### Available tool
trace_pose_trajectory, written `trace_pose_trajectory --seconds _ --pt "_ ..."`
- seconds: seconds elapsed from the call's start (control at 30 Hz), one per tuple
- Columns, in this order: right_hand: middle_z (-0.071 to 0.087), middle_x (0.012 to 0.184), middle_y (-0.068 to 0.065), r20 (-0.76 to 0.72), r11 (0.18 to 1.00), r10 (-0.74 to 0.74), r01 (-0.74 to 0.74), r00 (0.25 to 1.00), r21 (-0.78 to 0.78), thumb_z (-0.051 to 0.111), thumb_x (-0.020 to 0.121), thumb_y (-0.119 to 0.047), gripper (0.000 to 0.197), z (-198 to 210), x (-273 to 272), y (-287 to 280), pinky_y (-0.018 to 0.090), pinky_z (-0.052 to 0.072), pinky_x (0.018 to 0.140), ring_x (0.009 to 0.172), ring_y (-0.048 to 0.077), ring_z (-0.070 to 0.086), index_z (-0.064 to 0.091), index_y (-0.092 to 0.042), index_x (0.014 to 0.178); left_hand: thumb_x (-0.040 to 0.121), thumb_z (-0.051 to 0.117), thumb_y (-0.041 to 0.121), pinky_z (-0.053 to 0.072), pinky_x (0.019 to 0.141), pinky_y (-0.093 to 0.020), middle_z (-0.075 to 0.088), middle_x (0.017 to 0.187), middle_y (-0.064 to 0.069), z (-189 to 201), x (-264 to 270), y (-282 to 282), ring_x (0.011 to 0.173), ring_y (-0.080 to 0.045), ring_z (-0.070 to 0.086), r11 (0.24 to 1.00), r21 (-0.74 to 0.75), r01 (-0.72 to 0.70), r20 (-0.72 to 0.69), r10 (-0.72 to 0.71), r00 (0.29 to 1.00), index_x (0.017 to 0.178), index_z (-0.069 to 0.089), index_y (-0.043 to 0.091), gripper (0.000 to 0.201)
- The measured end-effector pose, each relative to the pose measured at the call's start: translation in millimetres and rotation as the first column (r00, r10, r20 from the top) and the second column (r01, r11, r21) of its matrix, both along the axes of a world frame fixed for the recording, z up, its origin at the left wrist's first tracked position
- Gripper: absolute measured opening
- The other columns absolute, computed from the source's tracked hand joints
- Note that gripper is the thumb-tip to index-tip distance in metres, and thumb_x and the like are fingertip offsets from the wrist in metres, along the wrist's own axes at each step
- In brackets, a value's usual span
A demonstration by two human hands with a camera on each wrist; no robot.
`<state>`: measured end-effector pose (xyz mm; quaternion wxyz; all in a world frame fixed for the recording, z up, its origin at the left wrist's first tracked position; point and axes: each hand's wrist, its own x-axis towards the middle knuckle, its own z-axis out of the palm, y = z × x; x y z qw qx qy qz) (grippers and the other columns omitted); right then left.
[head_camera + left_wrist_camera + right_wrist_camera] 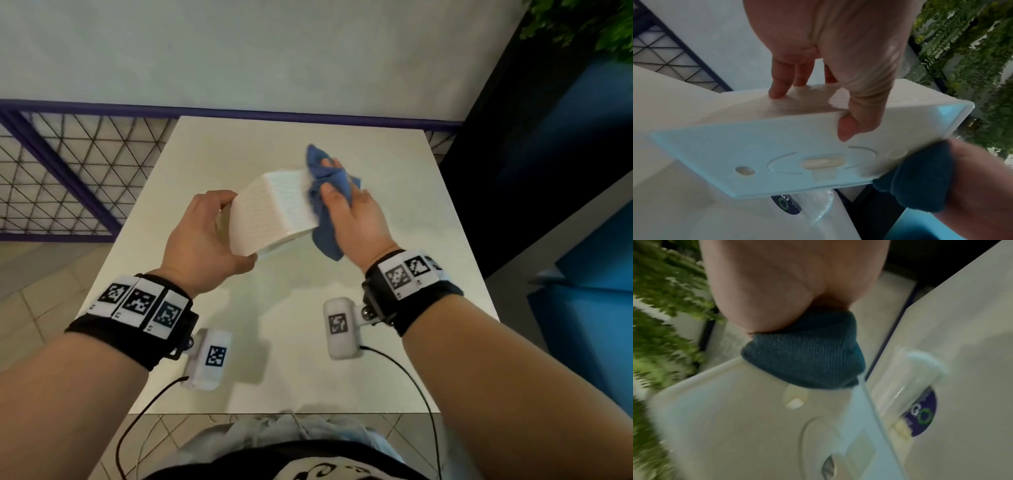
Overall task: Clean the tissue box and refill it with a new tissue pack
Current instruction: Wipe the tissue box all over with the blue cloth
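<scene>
Blue cloth (327, 192), bunched in the right hand (356, 219), presses the box's (274, 209) right end; the left hand (202, 236) grips the other end, maybe tilted.

Looked like a cafe or public seating area w/ a semi-outdoor feel: small square white table (219, 147) set vs. a purple-framed wire-mesh railing (68, 164), tiled floor (30, 274), pale wall (274, 51), hanging green foliage (972, 48), blue panels (589, 274) at right.
</scene>
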<state>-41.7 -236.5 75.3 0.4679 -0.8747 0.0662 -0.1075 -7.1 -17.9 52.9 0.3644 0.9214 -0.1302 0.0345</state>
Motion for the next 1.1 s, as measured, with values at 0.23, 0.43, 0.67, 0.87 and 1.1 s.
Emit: trace_pose_trajectory --seconds 0.23,0.43,0.67,0.87,1.1 --pt "0.036 0.153 0.0 0.093 0.989 0.085 -0.072 0.992 -0.131 0.028 0.087 -0.058 0.07 9 -4 35 0.046 0.017 0.119 0.144 0.019 0.027 0.035 -0.021 0.146 0.055 0.088 0.019 0.039 0.078 -0.028 0.047 0.115 0.003 0 4 -5 0.092 -0.014 0.046 0.998 0.068 -0.017 0.002 0.017 1.0 0.128 0.047 0.021 0.083" --pt "0.024 0.157 -0.012 0.042 0.981 0.149 -0.142 0.988 -0.135 0.017 0.097 -0.047 0.049 5 -3 36 0.05 -0.004 0.117 0.146 0.01 0.015 0.031 -0.042 0.144 0.054 0.087 0.021 0.038 0.073 -0.028 0.046 0.114 0.005 -2 1 -8 0.088 -0.014 0.047 0.997 0.073 -0.041 -0.01 0.042 0.999 0.125 0.046 0.023 0.082" --pt "0.05 0.14 0.01 -0.244 0.953 -0.096 0.161 0.965 0.258 0.032 0.098 -0.043 0.052 -7 23 4 0.036 0.038 0.107 0.127 0.027 0.049 0.035 -0.019 0.144 0.056 0.085 0.024 0.036 0.071 -0.027 0.04 0.112 0.01 7 2 -9 0.088 -0.01 0.043 0.995 0.098 -0.032 0.003 0.032 0.999 0.125 0.043 0.026 0.081" --pt "0.045 0.139 0.013 -0.27 0.962 -0.108 0.169 0.957 0.215 0.027 0.098 -0.046 0.047 7 26 18 0.048 0.04 0.104 0.121 0.032 0.049 0.027 -0.033 0.144 0.055 0.086 0.021 0.04 0.071 -0.031 0.042 0.119 0.0 12 9 -13 0.085 -0.018 0.046 0.988 0.145 -0.047 -0.008 0.048 0.999 0.125 0.041 0.022 0.083" --pt "0.025 0.157 0.0 -0.18 0.995 -0.059 0.072 0.982 0.07 0.026 0.091 -0.055 0.062 0 31 15 0.055 0.02 0.115 0.144 0.026 0.023 0.016 -0.036 0.149 0.054 0.086 0.02 0.038 0.07 -0.029 0.043 0.12 -0.002 6 7 -17 0.086 -0.016 0.044 0.992 0.107 -0.065 0.012 0.064 0.998 0.123 0.043 0.02 0.081"
